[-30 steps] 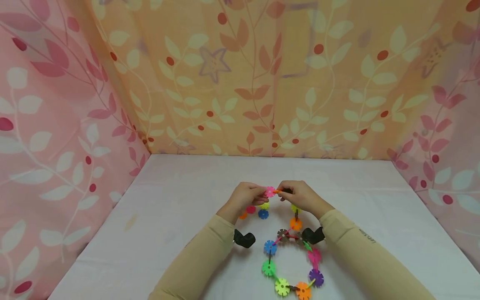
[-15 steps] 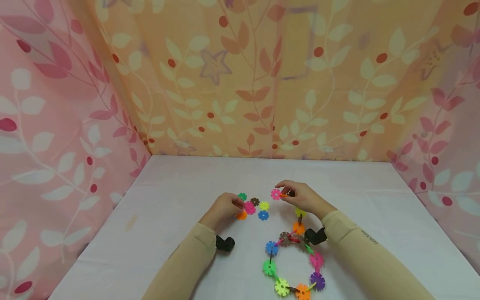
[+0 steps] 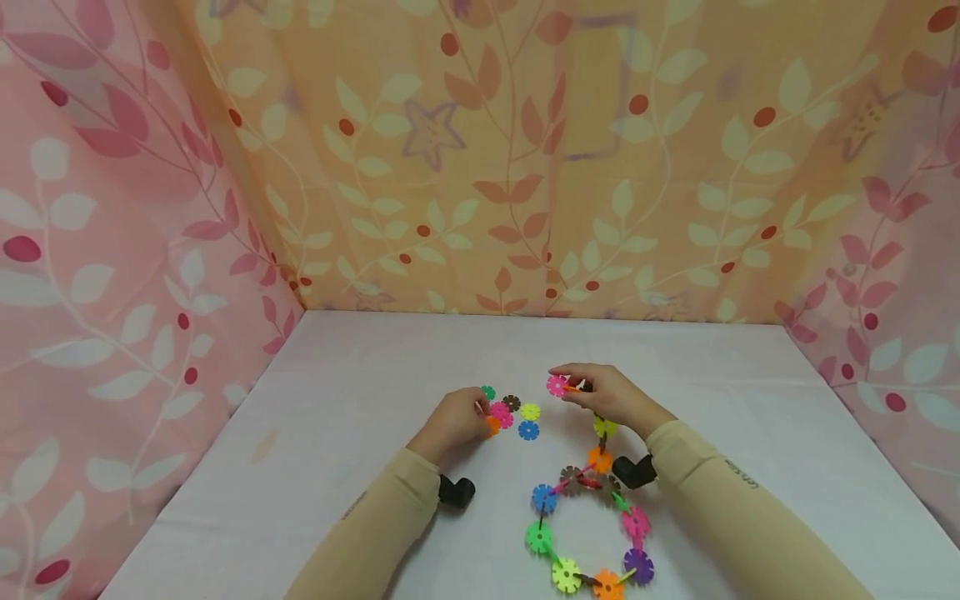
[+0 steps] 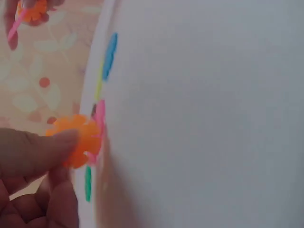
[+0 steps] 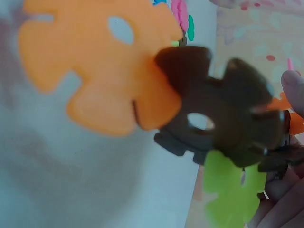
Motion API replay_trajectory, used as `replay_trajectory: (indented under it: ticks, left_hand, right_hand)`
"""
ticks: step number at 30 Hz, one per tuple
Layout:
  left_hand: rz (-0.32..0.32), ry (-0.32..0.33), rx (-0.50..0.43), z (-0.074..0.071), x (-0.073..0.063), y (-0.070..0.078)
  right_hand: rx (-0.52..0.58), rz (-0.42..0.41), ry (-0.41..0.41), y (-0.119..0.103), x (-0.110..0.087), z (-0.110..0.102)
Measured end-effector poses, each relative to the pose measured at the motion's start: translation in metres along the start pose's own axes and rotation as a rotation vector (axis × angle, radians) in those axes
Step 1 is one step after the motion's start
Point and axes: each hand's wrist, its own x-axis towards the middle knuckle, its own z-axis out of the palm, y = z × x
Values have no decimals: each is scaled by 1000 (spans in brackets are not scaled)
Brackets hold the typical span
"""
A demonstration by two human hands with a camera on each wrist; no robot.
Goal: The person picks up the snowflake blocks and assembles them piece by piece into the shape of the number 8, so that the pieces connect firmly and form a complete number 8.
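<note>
My left hand (image 3: 456, 423) pinches an orange notched flower disc (image 4: 78, 142) between thumb and finger, beside the small group of loose discs. My right hand (image 3: 615, 396) holds up the free end of a linked chain by an orange disc (image 3: 573, 388), with a pink disc (image 3: 557, 385) slotted onto it. From that hand the chain runs down through a yellow-green disc (image 5: 232, 190), a brown disc (image 5: 223, 109) and another orange disc (image 5: 99, 61). Below, it joins a closed ring of discs, including a green disc (image 3: 538, 537), lying on the table.
Loose discs lie between the hands: pink discs (image 3: 501, 414), a brown disc (image 3: 512, 402), a yellow disc (image 3: 530, 412), a blue disc (image 3: 528, 431) and a green disc (image 3: 488, 392). The white-covered table (image 3: 337, 375) meets patterned cloth walls (image 3: 450, 208).
My left hand has let go of the pink disc at the chain's end, moved left and down to the loose discs, and picked up the orange one. The right hand has stayed nearly still.
</note>
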Motion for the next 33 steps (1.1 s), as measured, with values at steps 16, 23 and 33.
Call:
replay_trajectory:
  ticks: [16,23,33]
  left_hand:
    - [130,117,-284,18,3,55]
    - [164,138,-320,23,4,56]
    - [242,224,-337,27,2,60]
  right_hand:
    - [3,49,-7,-2,-1,1]
    - [-5,68,1,-1,1,1]
    - [52,63,-28,-2,3,2]
